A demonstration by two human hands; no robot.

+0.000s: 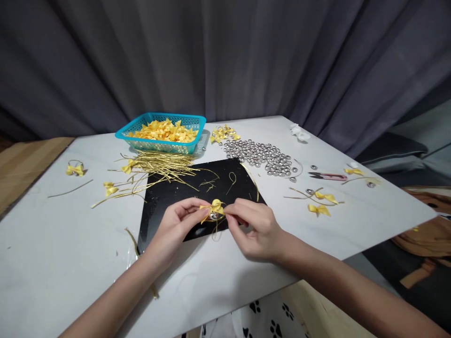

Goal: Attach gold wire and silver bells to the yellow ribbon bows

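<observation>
Both my hands meet over the front edge of a black mat [176, 197] on the white table [63, 253]. My left hand [176, 225] pinches one side of a small yellow ribbon bow [214, 208]. On the bow's other side my right hand [253, 229] pinches it with thumb and forefinger. A silver bell and a thin gold cord hang under the bow, partly hidden by my fingers.
A teal basket [162, 123] of yellow bows stands at the back, gold cords [158, 165] heaped before it. Silver bells [262, 157] lie in a pile at centre right, pink snips [327, 176] further right. Loose bows [321, 203] are scattered on both sides.
</observation>
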